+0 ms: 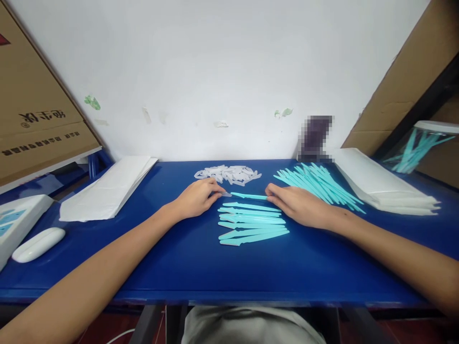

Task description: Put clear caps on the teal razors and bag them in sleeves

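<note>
My left hand (197, 197) rests on the blue table (179, 258), fingers pinched on a small clear plastic cap (226, 194). My right hand (296, 204) pinches the right end of a thin teal plastic stick (248, 196). The cap sits at the stick's left tip. Just below lies a row of several teal sticks (253, 223) side by side. Behind my left hand is a heap of clear caps (229, 174). Behind my right hand lies a pile of loose teal sticks (319, 184).
Stacks of white paper bags lie at the left (107, 188) and at the right (380, 184). A white oval object (38, 244) and a white box (16, 220) sit at the far left. Cardboard boxes lean on both sides. A clear container of teal sticks (418, 148) stands far right.
</note>
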The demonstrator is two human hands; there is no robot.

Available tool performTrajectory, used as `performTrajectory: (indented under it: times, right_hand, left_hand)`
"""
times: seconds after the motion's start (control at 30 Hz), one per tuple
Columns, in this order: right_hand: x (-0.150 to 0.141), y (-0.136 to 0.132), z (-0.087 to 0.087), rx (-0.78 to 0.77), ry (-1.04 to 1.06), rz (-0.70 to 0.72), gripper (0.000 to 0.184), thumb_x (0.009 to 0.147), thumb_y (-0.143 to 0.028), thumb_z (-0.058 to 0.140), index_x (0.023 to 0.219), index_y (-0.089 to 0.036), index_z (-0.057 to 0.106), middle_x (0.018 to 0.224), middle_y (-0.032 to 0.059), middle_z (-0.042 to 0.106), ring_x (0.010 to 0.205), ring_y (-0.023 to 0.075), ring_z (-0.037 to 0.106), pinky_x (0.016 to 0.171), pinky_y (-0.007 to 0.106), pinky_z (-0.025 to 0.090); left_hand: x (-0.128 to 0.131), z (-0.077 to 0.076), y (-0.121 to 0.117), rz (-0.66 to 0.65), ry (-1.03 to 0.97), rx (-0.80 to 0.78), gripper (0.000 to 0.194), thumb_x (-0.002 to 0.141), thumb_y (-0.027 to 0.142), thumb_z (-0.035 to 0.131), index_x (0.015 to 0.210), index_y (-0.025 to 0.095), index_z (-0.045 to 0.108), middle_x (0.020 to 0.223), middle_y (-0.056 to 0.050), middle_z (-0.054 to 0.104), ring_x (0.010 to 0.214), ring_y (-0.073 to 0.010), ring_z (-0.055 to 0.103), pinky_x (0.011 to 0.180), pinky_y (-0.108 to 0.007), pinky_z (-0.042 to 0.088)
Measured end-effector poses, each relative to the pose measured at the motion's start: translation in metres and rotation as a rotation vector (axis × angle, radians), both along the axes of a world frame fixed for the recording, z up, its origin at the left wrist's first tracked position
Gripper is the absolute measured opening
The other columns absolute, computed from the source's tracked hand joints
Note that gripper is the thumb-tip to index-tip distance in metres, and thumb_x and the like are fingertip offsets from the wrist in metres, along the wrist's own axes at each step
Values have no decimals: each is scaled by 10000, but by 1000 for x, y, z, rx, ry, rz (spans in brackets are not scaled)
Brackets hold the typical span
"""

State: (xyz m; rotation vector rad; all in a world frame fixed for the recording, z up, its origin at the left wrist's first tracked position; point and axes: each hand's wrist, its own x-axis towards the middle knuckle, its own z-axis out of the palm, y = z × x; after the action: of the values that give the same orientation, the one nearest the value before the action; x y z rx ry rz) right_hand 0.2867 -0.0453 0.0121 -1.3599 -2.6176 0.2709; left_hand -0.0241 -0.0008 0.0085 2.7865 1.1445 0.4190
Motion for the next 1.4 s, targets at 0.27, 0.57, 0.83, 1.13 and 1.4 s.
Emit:
performTrajectory:
  times: [0.27,0.57,0.83,1.13,1.4]
  right_hand:
    - [2,2,-3,6,33,-6,235,1064,-393,275,966,-241,425,805,24,599,647,192,512,588,320,296]
    - [7,4,-4,-1,86,-33,158,1045,-305,290,967,-239,412,800,26,588,672,201,518,630,342,344]
    - [6,4,-4,4,90,-17,167,1047,-314,297,990,-234,432,799,31,599,667,201,527,602,335,335]
    - [-10,4,-5,103,138,17,172,1043,-301,327,1037,-228,484,846,28,636,705,190,554,645,321,361]
    - [-6,4,-8,171,110,6,261,1034,-351,377,1130,-228,587,1069,72,654,892,221,623,736,343,442]
  left_hand:
    - [0,-3,1,18,-37,-29,317,1015,278,463,1186,203,719,988,-79,640,796,-179,588,704,-294,446]
    - [0,-4,3,10,-51,-27,301,1008,260,473,1142,197,736,946,-74,635,775,-176,579,739,-304,452]
    - [-1,-4,2,14,-68,-37,313,1013,269,462,1167,211,729,963,-75,641,772,-179,590,725,-307,458]
    - [13,-10,4,-6,-192,-46,240,971,233,551,1095,201,754,938,-50,713,744,-156,618,697,-271,458]
    - [11,-13,6,28,-246,-28,196,922,237,607,1046,206,755,859,-12,740,677,-134,613,644,-253,458]
